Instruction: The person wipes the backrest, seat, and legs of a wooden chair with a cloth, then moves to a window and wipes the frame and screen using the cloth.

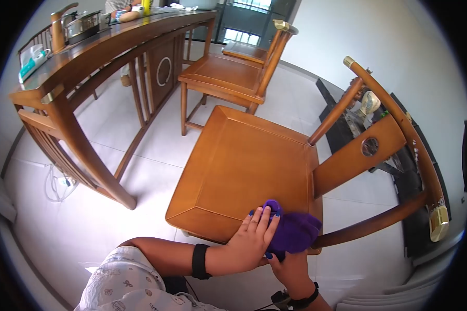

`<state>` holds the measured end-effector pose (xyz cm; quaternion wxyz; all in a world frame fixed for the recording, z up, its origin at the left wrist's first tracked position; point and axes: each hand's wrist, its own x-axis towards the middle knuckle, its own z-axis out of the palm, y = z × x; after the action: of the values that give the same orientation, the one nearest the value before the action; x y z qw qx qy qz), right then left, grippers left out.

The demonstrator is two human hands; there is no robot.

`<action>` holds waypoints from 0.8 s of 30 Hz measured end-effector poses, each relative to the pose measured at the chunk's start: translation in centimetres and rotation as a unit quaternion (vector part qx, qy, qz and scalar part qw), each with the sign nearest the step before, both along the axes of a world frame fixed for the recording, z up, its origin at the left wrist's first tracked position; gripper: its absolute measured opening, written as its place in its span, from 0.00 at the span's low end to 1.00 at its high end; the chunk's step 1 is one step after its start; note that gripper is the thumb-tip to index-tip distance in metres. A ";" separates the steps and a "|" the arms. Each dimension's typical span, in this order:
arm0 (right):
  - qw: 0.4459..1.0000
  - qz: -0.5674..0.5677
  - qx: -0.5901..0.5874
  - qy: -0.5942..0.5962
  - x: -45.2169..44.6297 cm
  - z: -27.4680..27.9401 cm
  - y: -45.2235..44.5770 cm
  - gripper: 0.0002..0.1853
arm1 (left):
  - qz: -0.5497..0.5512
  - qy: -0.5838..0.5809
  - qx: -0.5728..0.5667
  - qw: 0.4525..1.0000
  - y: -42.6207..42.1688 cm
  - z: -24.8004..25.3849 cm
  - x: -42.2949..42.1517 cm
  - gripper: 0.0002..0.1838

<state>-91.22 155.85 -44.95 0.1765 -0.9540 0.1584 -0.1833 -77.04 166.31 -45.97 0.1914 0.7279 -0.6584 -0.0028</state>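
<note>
A purple cloth [296, 231] lies bunched at the near right corner of the wooden chair's seat [249, 166], beside the chair's lower armrest. My left hand [251, 239] rests on the cloth's left part, fingers pressed together over a folded end of it. Lower down, my right hand [290, 269] holds the cloth from below at the seat's edge; most of its fingers are hidden under the cloth. The chair's curved back [399, 116] with a round hole in its splat stands to the right.
A long wooden table [114, 33] runs along the left, with a glass pot [80, 23] and a tissue pack [33, 63] on it. Another chair [223, 75] stands beyond. A dark low shelf [404, 192] is at the right wall. A white cable [54, 184] lies on the floor.
</note>
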 end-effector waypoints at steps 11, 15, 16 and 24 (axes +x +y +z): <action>0.993 0.084 -0.075 -0.040 10.8 -0.9 6.5 0.44 | 0.174 0.016 0.056 0.983 8.0 0.8 8.3 0.52; 0.992 0.122 -0.015 0.039 12.0 -0.1 7.6 0.45 | 0.187 0.047 0.070 0.979 10.0 1.8 9.2 0.60; 0.985 0.136 0.032 0.098 11.2 0.4 7.4 0.45 | 0.185 0.048 0.084 0.978 9.7 1.8 9.1 0.61; 0.992 0.093 0.024 0.076 6.3 5.4 3.5 0.26 | 0.040 0.026 -0.066 0.997 10.8 5.8 10.4 0.37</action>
<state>-84.90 159.31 -39.51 0.2028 -0.9714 0.0861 -0.0890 -66.67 177.06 -40.14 0.2558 0.7393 -0.6222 0.0293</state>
